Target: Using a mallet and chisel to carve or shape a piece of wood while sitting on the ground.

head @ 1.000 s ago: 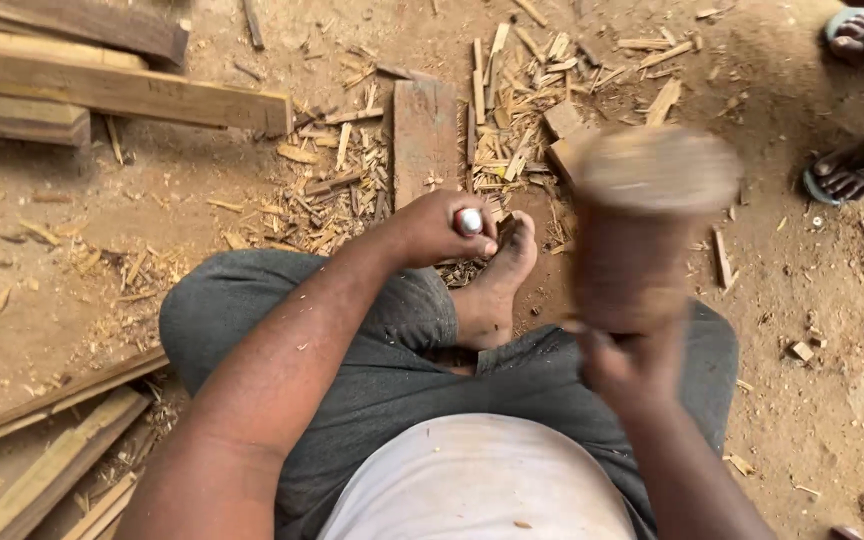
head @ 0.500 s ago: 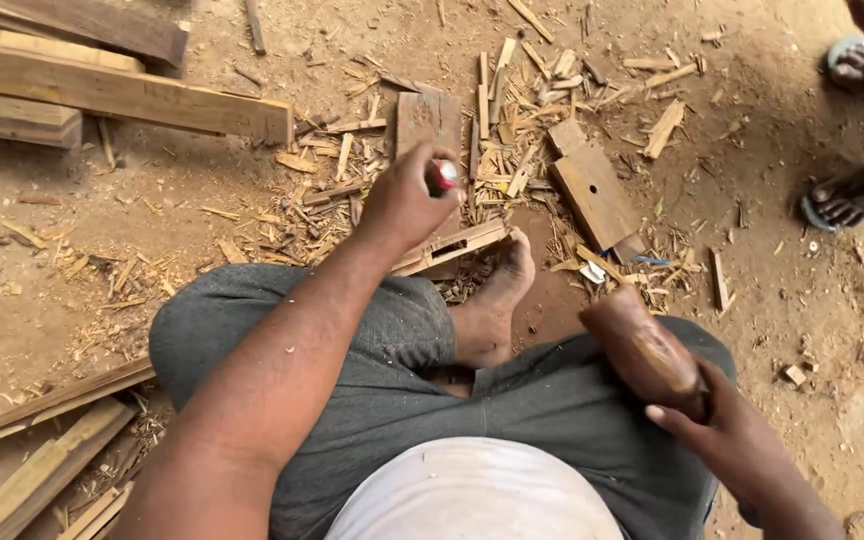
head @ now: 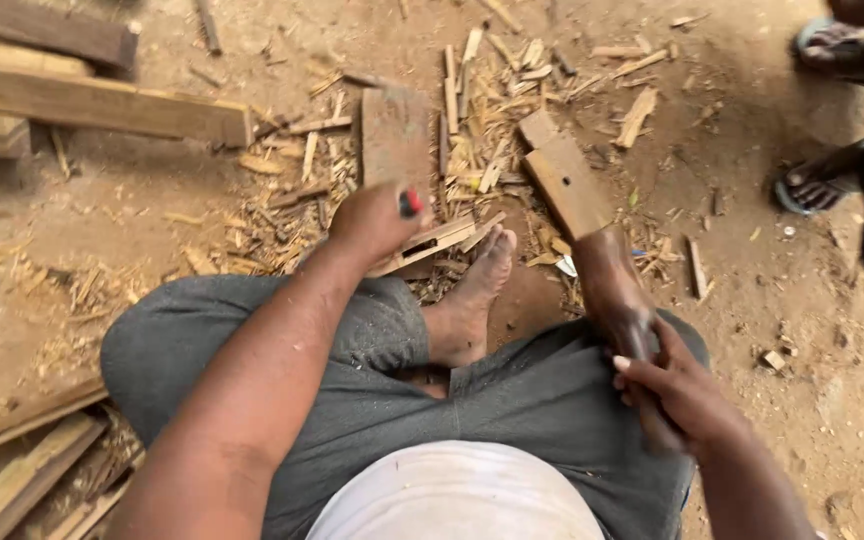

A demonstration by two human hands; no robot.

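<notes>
Left hand (head: pixel 372 222) was fisted tight around a red-handled tool (head: pixel 410 203), blade hidden, set against a pale notched wood strip (head: pixel 432 243) lying on the dirt floor (head: pixel 152 230) just ahead of the bare foot (head: pixel 472 300). Right hand (head: pixel 677 390) had its grip wrapped round the handle of a dark, worn wooden mallet (head: pixel 617 305), head resting low by the right knee; handle end was covered by the fingers. Versus half a second earlier, the mallet sat about the same, lowered from its raised swing a second back, left hand barely shifted.
</notes>
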